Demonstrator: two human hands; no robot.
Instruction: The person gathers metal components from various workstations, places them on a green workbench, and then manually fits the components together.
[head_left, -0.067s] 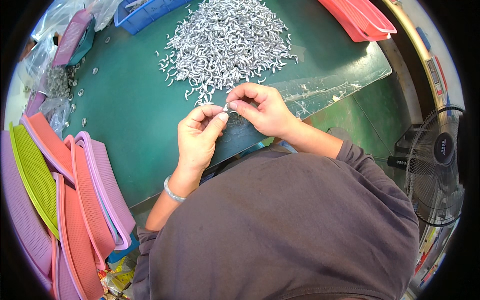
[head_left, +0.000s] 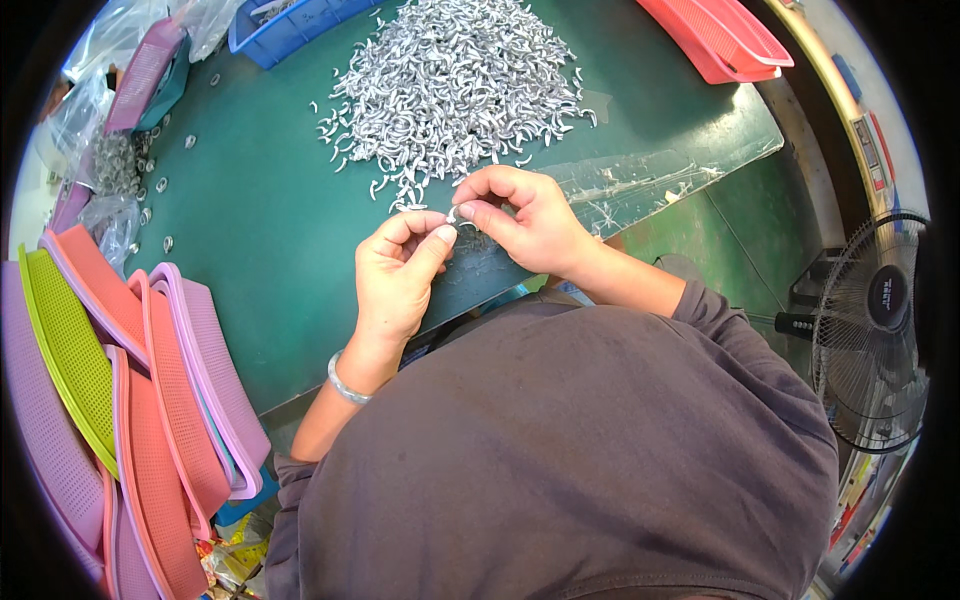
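My left hand [head_left: 398, 278] is closed in a pinch, thumb against forefinger, on a small curved silver metal piece [head_left: 452, 215]. From the other side my right hand [head_left: 537, 226] pinches at the same spot, its thumb and forefinger closed on the piece's other end. Whether this is one piece or two joined together is too small to tell. Both hands are just over the near edge of the green table [head_left: 270, 215]. Right beyond my fingertips spreads a large heap of similar curved silver pieces [head_left: 465, 90], with stray ones at its fringe.
Stacked pink, purple and green perforated baskets [head_left: 180, 400] stand at the left. A blue bin [head_left: 300, 32] is at the back left, red baskets [head_left: 720, 45] at the back right. Several metal rings [head_left: 168, 243] lie along the left side. A black fan [head_left: 870, 330] stands right.
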